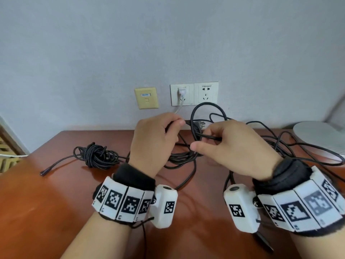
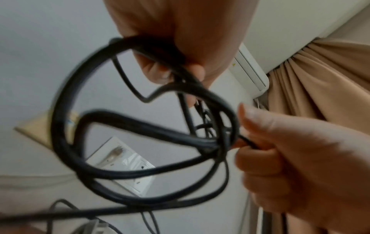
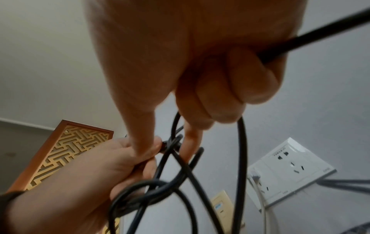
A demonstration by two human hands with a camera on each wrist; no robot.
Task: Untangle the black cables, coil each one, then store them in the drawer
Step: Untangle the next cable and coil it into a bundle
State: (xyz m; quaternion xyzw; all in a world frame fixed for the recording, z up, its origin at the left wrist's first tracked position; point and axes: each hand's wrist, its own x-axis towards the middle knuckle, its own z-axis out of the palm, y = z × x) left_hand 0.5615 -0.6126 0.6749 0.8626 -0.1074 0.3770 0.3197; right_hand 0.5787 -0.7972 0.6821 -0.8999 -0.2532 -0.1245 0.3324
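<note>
Both hands are raised above the desk (image 1: 56, 193): left hand (image 1: 153, 139) grips looped cable (image 1: 207, 113), right hand (image 1: 233, 146) pinches a strand; a coil (image 1: 99, 156) lies left.

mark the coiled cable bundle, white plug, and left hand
coiled cable bundle (image 1: 99, 156), head view, middle of the wound coil
white plug (image 1: 182, 91), head view, plug body in the wall socket
left hand (image 1: 153, 141), head view, back of the hand

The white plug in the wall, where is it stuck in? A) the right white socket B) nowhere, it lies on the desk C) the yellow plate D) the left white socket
D: the white plug sits in the left white socket; the right white socket beside it has nothing plugged in.
</note>
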